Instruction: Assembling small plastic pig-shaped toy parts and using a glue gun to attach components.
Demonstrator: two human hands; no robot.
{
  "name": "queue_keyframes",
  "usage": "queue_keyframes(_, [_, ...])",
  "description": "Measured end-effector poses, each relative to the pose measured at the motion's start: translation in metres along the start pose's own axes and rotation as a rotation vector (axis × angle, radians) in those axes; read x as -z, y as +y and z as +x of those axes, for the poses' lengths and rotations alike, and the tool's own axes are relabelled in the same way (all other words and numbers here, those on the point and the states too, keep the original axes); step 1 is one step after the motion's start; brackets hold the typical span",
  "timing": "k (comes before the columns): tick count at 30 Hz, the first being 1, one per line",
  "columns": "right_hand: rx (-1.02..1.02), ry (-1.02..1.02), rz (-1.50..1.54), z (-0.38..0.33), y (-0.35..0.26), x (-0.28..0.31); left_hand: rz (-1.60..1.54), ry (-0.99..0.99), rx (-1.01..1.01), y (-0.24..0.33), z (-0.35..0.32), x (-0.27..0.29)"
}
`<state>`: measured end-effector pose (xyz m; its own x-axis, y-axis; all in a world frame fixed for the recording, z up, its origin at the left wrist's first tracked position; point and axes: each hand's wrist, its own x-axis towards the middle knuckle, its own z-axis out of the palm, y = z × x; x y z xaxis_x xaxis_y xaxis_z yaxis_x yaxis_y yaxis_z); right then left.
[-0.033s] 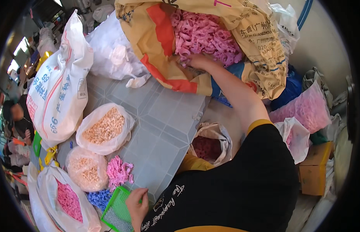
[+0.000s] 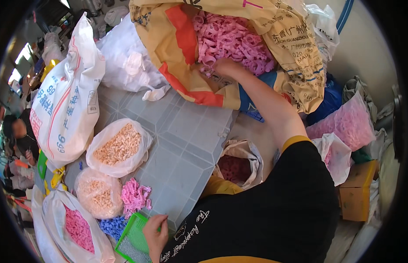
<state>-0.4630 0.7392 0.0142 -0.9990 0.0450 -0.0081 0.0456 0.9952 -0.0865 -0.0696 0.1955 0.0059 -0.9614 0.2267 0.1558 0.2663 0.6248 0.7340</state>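
Observation:
My right hand [image 2: 227, 68] reaches into a large tan paper sack [image 2: 169, 48] at the far side, at the near edge of a heap of pink plastic ring-like pieces [image 2: 234, 39]. Its fingers are turned away and blurred, so their grip is hidden. My left hand [image 2: 156, 231] is at the near edge of the table, beside a green mesh tray [image 2: 136, 232] that holds small clear bits. Its fingers are curled together, and anything between them is too small to make out. A small pile of pink pieces [image 2: 135, 195] and a pile of blue pieces [image 2: 113, 226] lie just beyond the tray.
Two clear bags of peach-coloured pieces [image 2: 119, 147] sit on the grey table [image 2: 177, 131]. White woven sacks [image 2: 66, 101] line the left side. Below the table's right edge stands an open paper sack [image 2: 252, 158]. More bags and a cardboard box [image 2: 357, 193] lie at right. A co-worker [image 2: 24, 136] sits far left.
My right hand has shifted slightly to the right within the sack, and its fingers show less. My left hand has hardly moved.

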Motion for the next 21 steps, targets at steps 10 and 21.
queue_keyframes(10, [-0.248, 0.509, 0.753, 0.081, 0.163, 0.047, -0.04, -0.024, -0.013, -0.025, 0.002, -0.006])
queue_keyframes(21, [0.281, 0.117, 0.214, -0.014, -0.03, 0.021, 0.042, -0.062, 0.029, -0.008, 0.023, -0.004])
